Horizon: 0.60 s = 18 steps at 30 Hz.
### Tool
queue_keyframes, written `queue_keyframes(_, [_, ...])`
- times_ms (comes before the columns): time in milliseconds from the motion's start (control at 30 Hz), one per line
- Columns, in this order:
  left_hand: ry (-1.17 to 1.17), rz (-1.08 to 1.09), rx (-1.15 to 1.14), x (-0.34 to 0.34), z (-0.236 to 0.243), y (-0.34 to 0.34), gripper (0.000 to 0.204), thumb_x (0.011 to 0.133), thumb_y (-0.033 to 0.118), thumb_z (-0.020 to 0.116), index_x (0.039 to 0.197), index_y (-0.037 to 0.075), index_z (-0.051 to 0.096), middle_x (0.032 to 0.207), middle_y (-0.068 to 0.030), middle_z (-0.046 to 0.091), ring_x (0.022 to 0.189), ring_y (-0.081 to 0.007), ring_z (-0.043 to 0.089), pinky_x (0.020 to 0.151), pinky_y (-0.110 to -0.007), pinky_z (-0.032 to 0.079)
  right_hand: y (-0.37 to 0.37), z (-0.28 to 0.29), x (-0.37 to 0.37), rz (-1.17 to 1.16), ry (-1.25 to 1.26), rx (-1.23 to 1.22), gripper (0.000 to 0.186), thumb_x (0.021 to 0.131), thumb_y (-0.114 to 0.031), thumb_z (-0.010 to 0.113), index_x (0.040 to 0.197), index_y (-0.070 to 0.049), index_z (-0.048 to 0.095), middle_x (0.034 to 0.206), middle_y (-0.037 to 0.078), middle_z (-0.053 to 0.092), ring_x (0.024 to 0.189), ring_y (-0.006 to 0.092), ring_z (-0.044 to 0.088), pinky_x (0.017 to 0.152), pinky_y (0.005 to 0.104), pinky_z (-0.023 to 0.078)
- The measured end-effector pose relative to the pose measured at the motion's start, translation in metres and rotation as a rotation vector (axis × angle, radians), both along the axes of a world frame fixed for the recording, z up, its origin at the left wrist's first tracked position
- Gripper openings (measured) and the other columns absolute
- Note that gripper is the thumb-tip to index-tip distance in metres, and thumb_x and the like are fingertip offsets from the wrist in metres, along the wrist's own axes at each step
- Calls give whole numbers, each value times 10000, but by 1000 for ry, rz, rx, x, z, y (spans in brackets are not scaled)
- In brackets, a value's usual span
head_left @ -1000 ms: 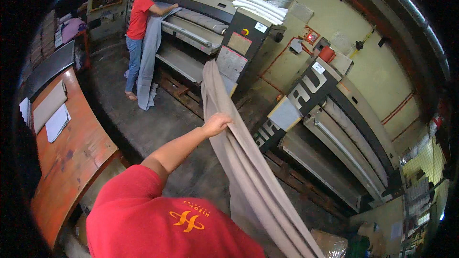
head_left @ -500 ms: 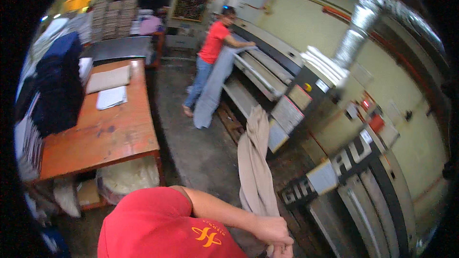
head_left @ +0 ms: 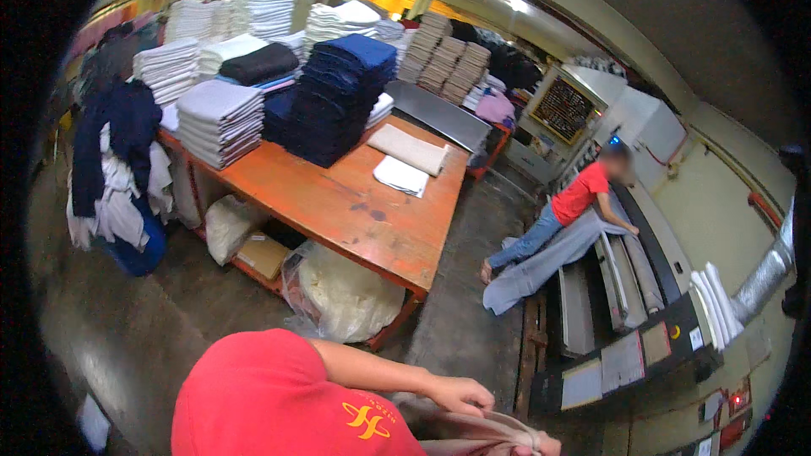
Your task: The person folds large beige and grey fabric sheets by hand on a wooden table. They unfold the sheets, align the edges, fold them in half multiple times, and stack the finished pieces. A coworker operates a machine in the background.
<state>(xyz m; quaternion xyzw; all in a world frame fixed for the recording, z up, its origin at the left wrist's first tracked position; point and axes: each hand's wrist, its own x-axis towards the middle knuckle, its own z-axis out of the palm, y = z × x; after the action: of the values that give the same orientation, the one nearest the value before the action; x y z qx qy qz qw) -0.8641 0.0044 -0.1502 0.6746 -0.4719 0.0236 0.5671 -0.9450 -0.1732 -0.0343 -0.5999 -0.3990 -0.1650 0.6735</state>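
Beige cloth point(head_left: 439, 426), bunched in loose folds, hangs low in front of me at the lower edge. My left hand point(head_left: 461, 393) is closed over its upper edge, fingers curled into the fabric. A little to the right and lower, my right hand point(head_left: 543, 444) grips the same edge, with part of the hand cut off by the frame. The cloth between the two hands is drawn together, and its lower part is out of view. My left arm, in a red sleeve, reaches across from the left.
An orange-topped table point(head_left: 405, 241) bears stacks of folded dark blue cloth point(head_left: 338, 93) and white linen point(head_left: 221, 114). At right, a co-worker point(head_left: 583, 203) leans over a long roller machine point(head_left: 629, 287) with a grey-blue cloth point(head_left: 541, 266). A clear bag point(head_left: 351, 291) bulges under the table.
My view has swung left, bringing more of the table and linen stacks in. The beige cloth, stretched toward the machine before, is now gathered close to me, and my hands are farther apart.
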Motion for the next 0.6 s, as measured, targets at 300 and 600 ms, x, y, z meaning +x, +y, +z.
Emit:
queue_keyframes(300, [325,635,56,-94,-111,130,238,906,199,555,1062,20,571,951,-147,603,910,-243,588,791,-362,457,169,112,3,-41,-24,77,287,950,-328,545,900,-54,476,802,0,463,731,88,444,660,235,384])
queue_keyframes(600, [355,1409,224,-248,-247,280,134,814,101,606,921,45,664,884,-154,606,870,-319,586,765,-391,470,297,168,38,89,77,192,181,955,-223,555,977,-46,587,878,-5,583,789,80,528,729,237,424])
